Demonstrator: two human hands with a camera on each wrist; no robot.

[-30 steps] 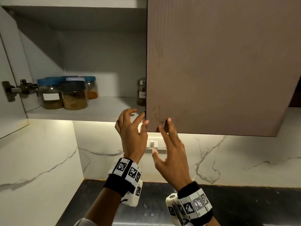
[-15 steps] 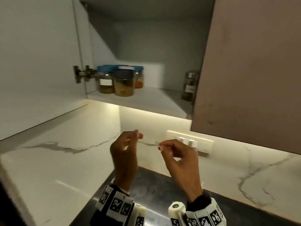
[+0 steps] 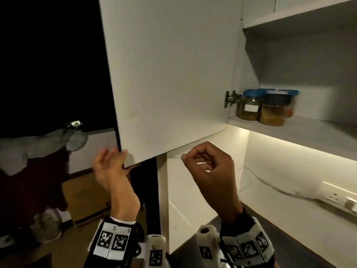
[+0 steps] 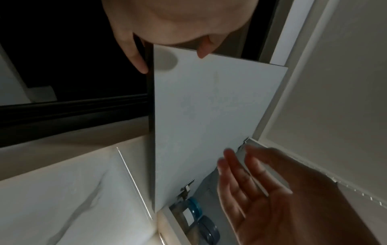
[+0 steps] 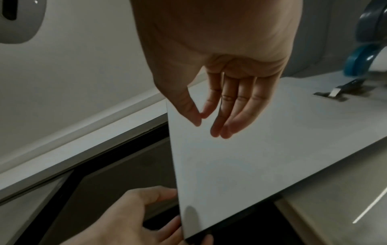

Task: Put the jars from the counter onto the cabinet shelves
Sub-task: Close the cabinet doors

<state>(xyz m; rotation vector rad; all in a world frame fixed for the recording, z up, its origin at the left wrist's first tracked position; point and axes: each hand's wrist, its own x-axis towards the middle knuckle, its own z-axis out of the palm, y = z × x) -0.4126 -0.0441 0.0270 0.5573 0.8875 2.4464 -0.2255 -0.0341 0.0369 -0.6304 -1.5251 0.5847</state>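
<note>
Left hand (image 3: 112, 167) gripping lower corner of open cabinet door (image 3: 170, 74), thumb on inner face, fingers behind. Right hand (image 3: 210, 169) holding nothing: loosely curled in head view, fingers (image 5: 226, 116) near-straight in wrist view. Jars (image 3: 264, 107) on lower cabinet shelf (image 3: 309, 132) beside hinge (image 3: 231, 97). Worktop (image 3: 289, 238) visible only in head view.

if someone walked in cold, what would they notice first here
The big white cabinet door swung wide open fills the middle, with the left hand gripping its lower corner. To the right, blue-lidded jars cluster at the left end of the lit shelf, while the right hand hangs loosely curled, holding nothing.
</note>
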